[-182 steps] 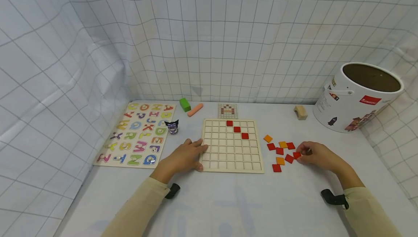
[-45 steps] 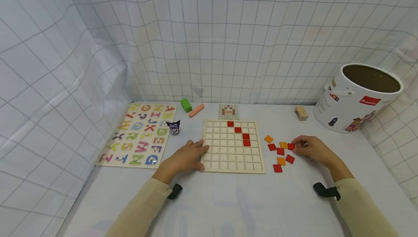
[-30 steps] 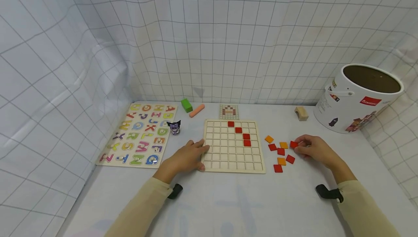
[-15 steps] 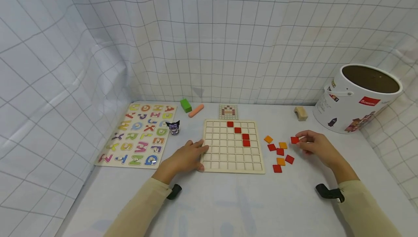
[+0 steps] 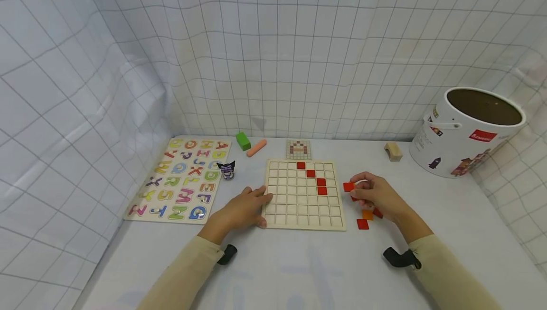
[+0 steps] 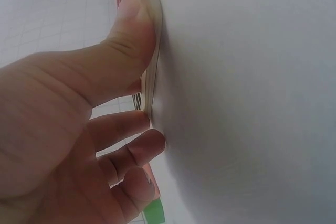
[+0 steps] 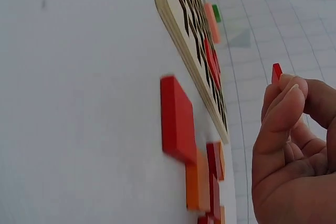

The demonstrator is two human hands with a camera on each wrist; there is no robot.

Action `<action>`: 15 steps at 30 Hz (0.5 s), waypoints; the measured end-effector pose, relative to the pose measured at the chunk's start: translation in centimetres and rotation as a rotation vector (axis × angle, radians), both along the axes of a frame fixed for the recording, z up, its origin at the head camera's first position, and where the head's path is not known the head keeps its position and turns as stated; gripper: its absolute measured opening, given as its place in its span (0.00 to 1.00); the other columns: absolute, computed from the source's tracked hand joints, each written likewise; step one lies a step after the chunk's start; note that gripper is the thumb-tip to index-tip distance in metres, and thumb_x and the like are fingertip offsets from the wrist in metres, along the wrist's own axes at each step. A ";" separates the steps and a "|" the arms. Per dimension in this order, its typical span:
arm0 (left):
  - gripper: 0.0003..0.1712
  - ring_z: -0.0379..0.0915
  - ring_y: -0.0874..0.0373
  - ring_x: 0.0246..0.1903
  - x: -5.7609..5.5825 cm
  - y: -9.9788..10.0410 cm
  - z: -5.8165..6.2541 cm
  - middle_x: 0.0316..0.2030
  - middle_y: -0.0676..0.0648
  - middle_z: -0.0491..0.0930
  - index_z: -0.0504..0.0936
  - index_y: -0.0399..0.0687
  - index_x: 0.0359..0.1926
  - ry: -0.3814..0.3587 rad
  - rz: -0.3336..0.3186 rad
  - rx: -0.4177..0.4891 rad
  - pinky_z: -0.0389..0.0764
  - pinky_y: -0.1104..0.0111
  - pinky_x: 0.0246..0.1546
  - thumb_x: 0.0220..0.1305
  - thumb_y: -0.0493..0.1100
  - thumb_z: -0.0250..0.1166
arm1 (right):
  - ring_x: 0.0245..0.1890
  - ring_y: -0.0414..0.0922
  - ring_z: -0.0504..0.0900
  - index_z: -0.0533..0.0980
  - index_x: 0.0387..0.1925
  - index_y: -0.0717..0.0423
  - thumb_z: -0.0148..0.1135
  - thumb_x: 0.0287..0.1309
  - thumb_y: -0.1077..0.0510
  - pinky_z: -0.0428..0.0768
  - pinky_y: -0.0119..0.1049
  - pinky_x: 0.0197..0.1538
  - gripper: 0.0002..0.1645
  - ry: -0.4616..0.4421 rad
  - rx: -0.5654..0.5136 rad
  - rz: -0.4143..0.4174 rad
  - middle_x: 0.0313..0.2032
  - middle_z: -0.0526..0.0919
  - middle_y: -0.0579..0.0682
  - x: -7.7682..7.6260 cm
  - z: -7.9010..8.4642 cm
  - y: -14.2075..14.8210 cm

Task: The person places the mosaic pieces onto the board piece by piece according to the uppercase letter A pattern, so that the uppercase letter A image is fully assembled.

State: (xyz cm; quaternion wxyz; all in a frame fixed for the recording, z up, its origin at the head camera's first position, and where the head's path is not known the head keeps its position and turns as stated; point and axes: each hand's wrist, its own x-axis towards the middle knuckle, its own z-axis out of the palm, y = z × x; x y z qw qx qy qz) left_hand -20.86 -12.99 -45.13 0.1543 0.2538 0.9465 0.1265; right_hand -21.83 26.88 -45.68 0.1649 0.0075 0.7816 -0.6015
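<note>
A wooden grid board (image 5: 290,209) lies mid-table, with several red square tiles (image 5: 321,182) in its upper right cells. My left hand (image 5: 239,211) rests at the board's left edge; in the left wrist view the thumb (image 6: 134,30) presses on that edge, the other fingers loosely bent. Just right of the board, my right hand (image 5: 378,197) pinches a red square tile (image 5: 348,186) between thumb and fingertips, raised above the table in the right wrist view. Under this hand lie loose red (image 5: 362,224) and orange tiles (image 5: 367,215), some hidden by it.
Behind the board lies a small pattern card (image 5: 298,149). To the left are an alphabet puzzle board (image 5: 171,191), a small figurine (image 5: 227,170), a green block (image 5: 243,141) and an orange stick (image 5: 257,148). A wooden arch block (image 5: 393,152) and white bucket (image 5: 461,134) stand right.
Since the oldest frame, a fourth red tile has appeared on the board. My right hand has picked up another red tile and carried it left towards the board. The left hand has stayed put.
</note>
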 end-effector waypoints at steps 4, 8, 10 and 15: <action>0.47 0.63 0.43 0.67 0.1 0.0 -0.2 0.77 0.43 0.59 0.70 0.52 0.74 0.002 0.002 -0.001 0.73 0.51 0.62 0.55 0.55 0.76 | 0.26 0.45 0.77 0.71 0.56 0.61 0.68 0.64 0.61 0.78 0.32 0.30 0.22 0.010 0.056 0.072 0.34 0.78 0.54 0.2 -0.3 -2.8; 0.47 0.63 0.44 0.67 0.0 0.0 -0.3 0.78 0.43 0.59 0.69 0.52 0.75 0.000 0.005 -0.001 0.73 0.51 0.62 0.56 0.55 0.76 | 0.23 0.45 0.78 0.73 0.52 0.61 0.68 0.62 0.62 0.81 0.34 0.30 0.19 0.033 0.135 0.143 0.31 0.79 0.54 0.1 -0.9 -4.7; 0.47 0.63 0.44 0.67 0.0 0.0 -0.3 0.77 0.44 0.59 0.69 0.52 0.75 0.001 0.006 0.000 0.73 0.51 0.62 0.56 0.55 0.76 | 0.22 0.46 0.77 0.73 0.51 0.62 0.68 0.62 0.62 0.80 0.34 0.29 0.18 0.056 0.157 0.173 0.30 0.78 0.55 0.2 -1.0 -5.4; 0.47 0.63 0.43 0.67 0.0 0.1 -0.2 0.77 0.44 0.60 0.71 0.52 0.74 0.008 0.010 0.013 0.73 0.51 0.62 0.55 0.54 0.77 | 0.19 0.45 0.74 0.73 0.49 0.64 0.66 0.61 0.65 0.77 0.34 0.26 0.16 0.105 0.173 0.195 0.26 0.76 0.54 0.3 -1.1 -6.3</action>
